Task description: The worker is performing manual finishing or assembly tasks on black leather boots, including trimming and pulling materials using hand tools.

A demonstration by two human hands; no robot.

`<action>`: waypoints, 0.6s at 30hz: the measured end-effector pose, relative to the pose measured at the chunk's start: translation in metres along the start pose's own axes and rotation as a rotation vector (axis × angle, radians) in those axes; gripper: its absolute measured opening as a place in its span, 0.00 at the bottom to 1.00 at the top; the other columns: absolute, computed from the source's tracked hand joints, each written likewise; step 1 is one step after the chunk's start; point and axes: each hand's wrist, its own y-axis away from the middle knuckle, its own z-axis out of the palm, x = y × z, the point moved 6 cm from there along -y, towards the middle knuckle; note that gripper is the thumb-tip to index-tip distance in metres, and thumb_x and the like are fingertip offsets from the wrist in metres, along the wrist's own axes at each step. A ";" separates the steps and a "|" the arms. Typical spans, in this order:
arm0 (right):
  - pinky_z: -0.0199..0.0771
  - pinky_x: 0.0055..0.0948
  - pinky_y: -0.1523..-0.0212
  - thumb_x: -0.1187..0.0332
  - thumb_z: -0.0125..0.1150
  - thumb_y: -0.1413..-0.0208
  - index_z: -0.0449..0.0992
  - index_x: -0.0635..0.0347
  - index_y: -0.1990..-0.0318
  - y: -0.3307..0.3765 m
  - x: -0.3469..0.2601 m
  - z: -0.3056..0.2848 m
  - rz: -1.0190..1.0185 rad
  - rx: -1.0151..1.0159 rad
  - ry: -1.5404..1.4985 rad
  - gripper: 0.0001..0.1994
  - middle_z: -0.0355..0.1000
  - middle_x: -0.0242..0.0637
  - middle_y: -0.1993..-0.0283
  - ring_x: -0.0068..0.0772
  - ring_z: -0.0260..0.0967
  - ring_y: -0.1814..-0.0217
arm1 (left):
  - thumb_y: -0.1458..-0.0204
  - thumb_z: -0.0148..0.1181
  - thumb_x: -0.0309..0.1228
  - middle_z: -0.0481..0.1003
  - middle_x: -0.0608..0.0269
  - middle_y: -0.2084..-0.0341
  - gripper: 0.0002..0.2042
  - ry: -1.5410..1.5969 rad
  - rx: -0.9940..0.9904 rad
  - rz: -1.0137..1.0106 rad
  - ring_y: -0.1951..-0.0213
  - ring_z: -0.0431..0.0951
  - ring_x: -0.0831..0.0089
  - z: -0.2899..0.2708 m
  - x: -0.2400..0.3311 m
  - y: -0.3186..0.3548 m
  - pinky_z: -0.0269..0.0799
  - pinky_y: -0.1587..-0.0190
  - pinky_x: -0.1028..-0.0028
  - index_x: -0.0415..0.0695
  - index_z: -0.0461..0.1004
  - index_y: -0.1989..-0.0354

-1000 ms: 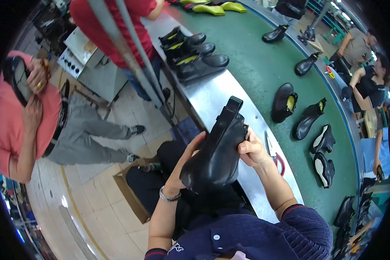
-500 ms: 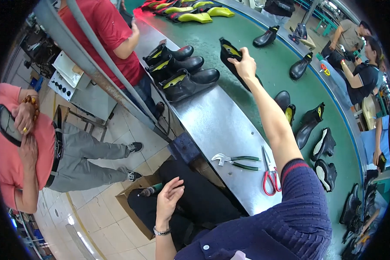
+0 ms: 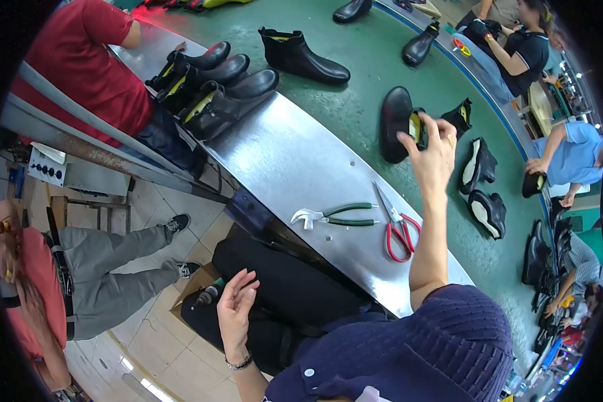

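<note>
Black shoe on green belt, right hand grip open beside it, left hand open.

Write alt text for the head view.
A person's right hand reaches over a green belt to a black shoe, while the left hand hangs open over the lap. Pliers and red scissors lie on the steel bench.

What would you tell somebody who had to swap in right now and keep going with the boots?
Left hand: empty, open, held over the lap.
Right hand: stretched over the green belt, fingers at a black boot lying on it; grip unclear.
Another black boot stands farther up the belt.
Pliers and red scissors lie unused on the metal bench.
Done: nothing in hand, tools down. Left: the boot at the right hand.
</note>
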 end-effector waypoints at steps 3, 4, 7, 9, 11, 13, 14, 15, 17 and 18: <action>0.71 0.39 0.65 0.55 0.72 0.55 0.74 0.56 0.53 0.026 0.059 0.039 0.163 -0.459 -0.270 0.23 0.72 0.43 0.70 0.43 0.72 0.68 | 0.43 0.58 0.23 0.72 0.53 0.47 0.21 -0.027 -0.087 0.040 0.48 0.75 0.69 0.016 0.014 -0.004 0.69 0.44 0.74 0.37 0.66 0.40; 0.69 0.35 0.70 0.57 0.70 0.52 0.73 0.59 0.56 0.025 0.064 0.050 0.254 -0.543 -0.347 0.21 0.70 0.46 0.78 0.40 0.70 0.76 | 0.43 0.58 0.24 0.73 0.53 0.47 0.21 -0.039 -0.130 0.071 0.48 0.75 0.70 0.023 0.019 -0.006 0.69 0.45 0.74 0.37 0.66 0.41; 0.64 0.33 0.75 0.61 0.67 0.49 0.73 0.61 0.63 -0.006 0.041 0.028 0.051 -0.346 -0.432 0.14 0.67 0.44 0.81 0.36 0.64 0.81 | 0.47 0.63 0.26 0.73 0.55 0.48 0.23 -0.286 -0.161 0.194 0.49 0.75 0.69 0.042 0.042 -0.007 0.70 0.45 0.72 0.40 0.68 0.41; 0.61 0.27 0.79 0.63 0.65 0.46 0.72 0.63 0.67 -0.023 0.010 -0.003 0.078 -0.379 -0.633 0.12 0.64 0.34 0.83 0.23 0.61 0.83 | 0.48 0.65 0.28 0.74 0.54 0.48 0.24 -0.388 -0.131 0.290 0.49 0.76 0.67 0.051 0.065 -0.002 0.70 0.45 0.71 0.41 0.68 0.41; 0.56 0.20 0.82 0.65 0.63 0.44 0.72 0.63 0.68 -0.022 -0.024 -0.044 0.172 -0.488 -0.963 0.11 0.62 0.25 0.83 0.14 0.58 0.84 | 0.53 0.69 0.31 0.71 0.49 0.45 0.31 -0.607 -0.151 0.414 0.45 0.73 0.59 0.063 0.087 0.006 0.68 0.43 0.66 0.43 0.65 0.38; 0.51 0.14 0.87 0.67 0.62 0.42 0.72 0.62 0.70 -0.019 -0.058 -0.090 0.190 -0.563 -1.236 0.09 0.60 0.20 0.83 0.09 0.54 0.87 | 0.55 0.71 0.33 0.66 0.48 0.41 0.36 -0.704 -0.148 0.594 0.42 0.69 0.57 0.076 0.111 0.010 0.64 0.40 0.65 0.44 0.63 0.36; 0.51 0.15 0.88 0.69 0.62 0.43 0.72 0.62 0.70 -0.015 -0.077 -0.106 0.199 -0.661 -1.401 0.08 0.61 0.21 0.83 0.10 0.54 0.88 | 0.58 0.72 0.35 0.62 0.47 0.37 0.40 -0.802 -0.167 0.758 0.38 0.66 0.55 0.084 0.123 0.019 0.60 0.37 0.63 0.44 0.60 0.34; 0.51 0.16 0.89 0.69 0.62 0.43 0.72 0.63 0.70 -0.010 -0.094 -0.113 0.187 -0.753 -1.496 0.08 0.61 0.22 0.83 0.11 0.54 0.89 | 0.60 0.73 0.34 0.56 0.46 0.34 0.42 -0.833 -0.224 0.769 0.36 0.61 0.52 0.091 0.127 0.022 0.57 0.36 0.61 0.48 0.58 0.33; 0.52 0.17 0.89 0.70 0.63 0.44 0.72 0.63 0.70 0.005 -0.137 -0.117 0.141 -0.988 -1.653 0.08 0.62 0.23 0.84 0.12 0.55 0.89 | 0.65 0.73 0.32 0.45 0.47 0.30 0.46 -0.882 -0.310 0.768 0.33 0.54 0.50 0.093 0.136 0.029 0.50 0.33 0.58 0.55 0.57 0.31; 0.52 0.18 0.89 0.69 0.63 0.44 0.72 0.63 0.70 0.012 -0.161 -0.119 0.110 -1.131 -1.711 0.08 0.62 0.23 0.84 0.12 0.55 0.89 | 0.67 0.73 0.29 0.49 0.45 0.32 0.47 -0.856 -0.310 0.801 0.33 0.55 0.48 0.089 0.141 0.034 0.49 0.32 0.58 0.50 0.56 0.31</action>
